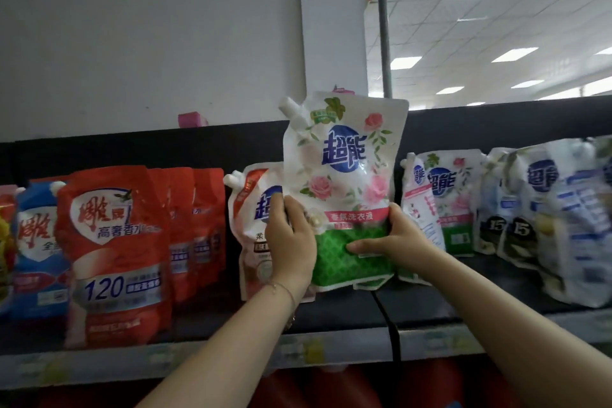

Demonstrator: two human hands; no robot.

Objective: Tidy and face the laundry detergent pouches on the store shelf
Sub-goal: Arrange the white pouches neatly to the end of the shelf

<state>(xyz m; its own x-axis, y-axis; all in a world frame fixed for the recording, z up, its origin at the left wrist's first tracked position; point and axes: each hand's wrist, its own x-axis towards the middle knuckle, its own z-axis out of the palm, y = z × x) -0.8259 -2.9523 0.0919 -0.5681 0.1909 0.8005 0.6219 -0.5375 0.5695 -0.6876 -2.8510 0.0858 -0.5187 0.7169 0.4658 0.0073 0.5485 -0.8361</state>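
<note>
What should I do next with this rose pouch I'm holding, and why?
Probably set the rose pouch down on the shelf, front edge in line with the matching pouch to its right. Your left hand and right hand grip it upright, label forward, with its top above its neighbours.

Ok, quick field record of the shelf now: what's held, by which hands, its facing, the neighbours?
held: rose-print pouch, upright, front label facing camera
left hand: grips its lower left edge
right hand: grips its lower right edge, thumb on its front
contact with shelf: cannot tell
left neighbours: pink-white pouch, red pouches
right neighbours: matching rose pouch, blue-white pouches leaning
</note>
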